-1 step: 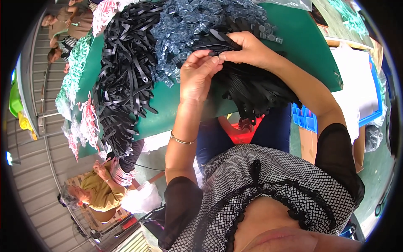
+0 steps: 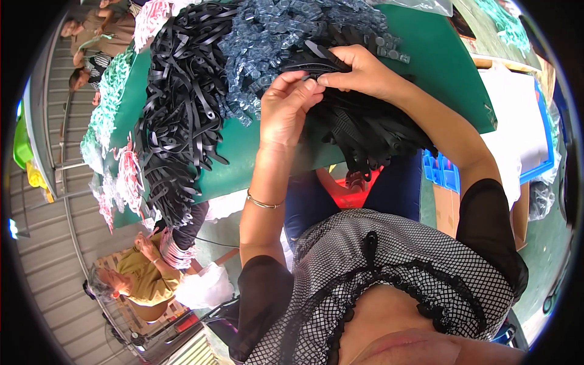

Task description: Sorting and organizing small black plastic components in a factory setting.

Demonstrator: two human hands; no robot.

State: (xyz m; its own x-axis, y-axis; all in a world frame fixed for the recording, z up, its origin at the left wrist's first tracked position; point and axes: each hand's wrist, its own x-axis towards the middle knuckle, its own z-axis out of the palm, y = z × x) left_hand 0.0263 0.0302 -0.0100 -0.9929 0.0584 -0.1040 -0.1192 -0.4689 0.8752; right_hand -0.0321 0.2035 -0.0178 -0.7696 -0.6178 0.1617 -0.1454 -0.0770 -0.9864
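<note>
Over the green table [image 2: 240, 155], both hands meet on a thin black strap [image 2: 312, 67]. My left hand [image 2: 283, 112] is closed, thumb and index finger pinching near the strap's end. Beside it my right hand [image 2: 368, 74] is closed too, its fingers gripping the strap from the other side. A small part at the fingertips is mostly hidden. Just behind the hands lies a heap of small clear bluish plastic pieces [image 2: 261, 39]. More black straps [image 2: 365, 131] hang over the table's near edge below my right forearm. Another large pile of black straps [image 2: 182, 85] lies to the left.
Bundles of green cords [image 2: 112, 100] and pink-white cords [image 2: 129, 167] line the table's left edge. A red container [image 2: 350, 196] is between my knees. At right stand a blue bin [image 2: 442, 172] and a cardboard box [image 2: 446, 207]. A person [image 2: 143, 277] sits at lower left; others are at upper left.
The fingertips and the strap between them have shifted very slightly. Both hands keep their grip in the same place.
</note>
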